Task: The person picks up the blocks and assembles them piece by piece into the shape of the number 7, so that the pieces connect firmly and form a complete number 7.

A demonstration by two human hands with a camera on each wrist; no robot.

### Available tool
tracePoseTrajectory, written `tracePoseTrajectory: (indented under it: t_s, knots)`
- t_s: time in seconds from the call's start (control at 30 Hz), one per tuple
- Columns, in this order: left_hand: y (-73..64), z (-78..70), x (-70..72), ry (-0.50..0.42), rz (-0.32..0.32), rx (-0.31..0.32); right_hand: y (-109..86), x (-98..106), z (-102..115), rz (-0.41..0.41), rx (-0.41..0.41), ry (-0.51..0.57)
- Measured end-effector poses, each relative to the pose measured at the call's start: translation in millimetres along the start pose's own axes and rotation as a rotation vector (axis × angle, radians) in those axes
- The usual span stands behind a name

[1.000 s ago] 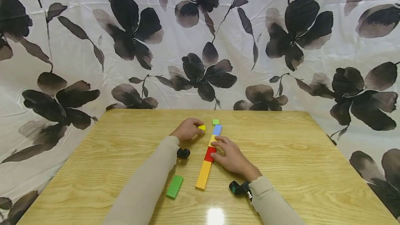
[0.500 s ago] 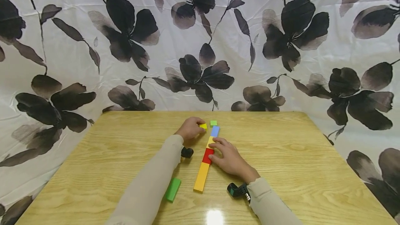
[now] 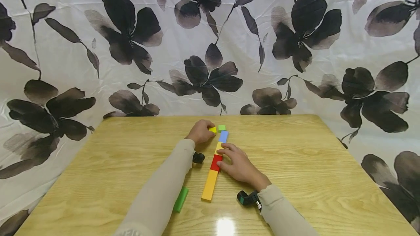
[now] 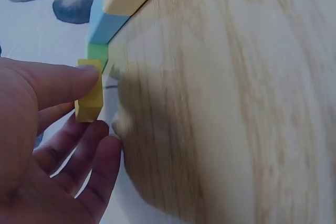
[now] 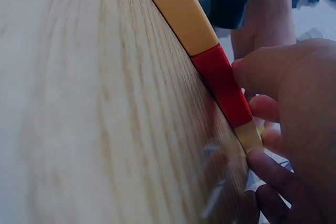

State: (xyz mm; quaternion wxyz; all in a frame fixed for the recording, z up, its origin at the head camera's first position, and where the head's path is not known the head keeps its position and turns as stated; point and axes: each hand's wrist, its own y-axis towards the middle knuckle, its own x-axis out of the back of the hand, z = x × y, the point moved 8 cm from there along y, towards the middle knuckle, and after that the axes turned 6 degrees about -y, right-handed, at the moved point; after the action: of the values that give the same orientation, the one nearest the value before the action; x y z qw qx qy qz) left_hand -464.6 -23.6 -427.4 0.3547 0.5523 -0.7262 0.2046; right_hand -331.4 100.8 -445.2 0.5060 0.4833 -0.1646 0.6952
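Observation:
My left hand [image 3: 201, 133] pinches a small yellow block [image 4: 89, 95] between thumb and fingers at the far end of the table, just left of a light green block [image 3: 221, 128]. From that green block a line of blocks runs toward me: blue [image 3: 224, 136], pale yellow block [image 3: 217, 148], red block [image 3: 216, 162] and a long orange block [image 3: 209, 185]. Beside the line lies my right hand [image 3: 241, 166], fingers loosely bent. Its thumb touches the red block's right edge and its index finger reaches the pale yellow block, as the right wrist view also shows.
A green oblong block [image 3: 180, 200] lies on the wooden table [image 3: 295, 163], partly hidden by my left sleeve [image 3: 160, 188]. Black wrist cameras [image 3: 247, 198] stick out from under both wrists. Behind the table's far edge hangs a flowered cloth [image 3: 164, 46].
My left hand has carried the yellow block slightly away and rightward, closer to the light green block. My right hand stays by the line. The head view has turned a little to the right.

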Motion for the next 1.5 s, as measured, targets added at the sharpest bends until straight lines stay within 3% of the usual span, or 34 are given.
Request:
tracePoseTrajectory:
  t_s: [0.1,0.5,0.87,1.17,1.5]
  knots:
    - [1.9,-1.5,-0.7,0.009,-0.010,-0.019,0.2,2,1,0.007,0.001,-0.002]
    - [4.1,2.1,-7.2,0.041,-0.016,0.025,0.4,0,-1,0.002,-0.006,-0.005]
    - [5.0,0.0,-5.7,0.097,-0.022,0.010,1.0,0,0,0.005,-0.015,-0.011]
    - [6.0,8.8,-6.8,0.035,-0.035,0.048,-0.1,-1,-1,0.005,-0.018,-0.005]
    - [8.7,10.3,-7.1,0.060,-0.016,0.056,0.7,-1,0,0.007,0.000,-0.005]
